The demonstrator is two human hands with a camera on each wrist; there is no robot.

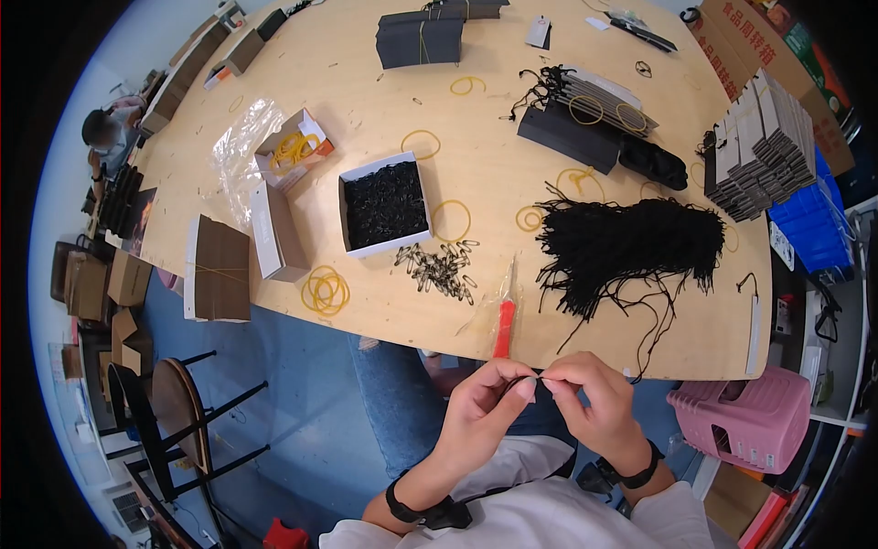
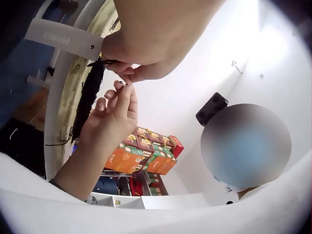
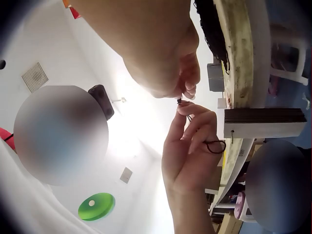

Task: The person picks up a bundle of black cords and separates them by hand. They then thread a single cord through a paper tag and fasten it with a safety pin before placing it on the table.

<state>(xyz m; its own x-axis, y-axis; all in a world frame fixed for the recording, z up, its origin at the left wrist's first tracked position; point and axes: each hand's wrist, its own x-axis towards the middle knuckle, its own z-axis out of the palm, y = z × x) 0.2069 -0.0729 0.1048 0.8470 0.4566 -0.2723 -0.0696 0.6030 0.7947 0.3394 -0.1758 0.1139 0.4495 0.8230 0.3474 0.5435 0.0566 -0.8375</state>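
Observation:
Both hands meet at the table's front edge, fingertips close together. My left hand (image 1: 483, 410) pinches a thin black cord (image 3: 224, 146), whose loop hangs out beside its fingers in the right wrist view. My right hand (image 1: 596, 400) pinches the same cord at a small dark bit between thumb and forefinger; fingertips hide most of it. Just beyond the hands lies a red-handled tool (image 1: 504, 328) in clear wrap. A thick bundle of black cords (image 1: 631, 242) spreads on the table to the right, and a pile of small black safety pins (image 1: 437, 271) lies to the left.
A white box of black pins (image 1: 384, 203), a box of yellow rubber bands (image 1: 294, 151) and banded stacks of tags (image 1: 218, 270) stand on the table (image 1: 494, 165). More grey tags (image 1: 761, 146) are piled on the right. A pink crate (image 1: 745, 419) stands beside the right arm.

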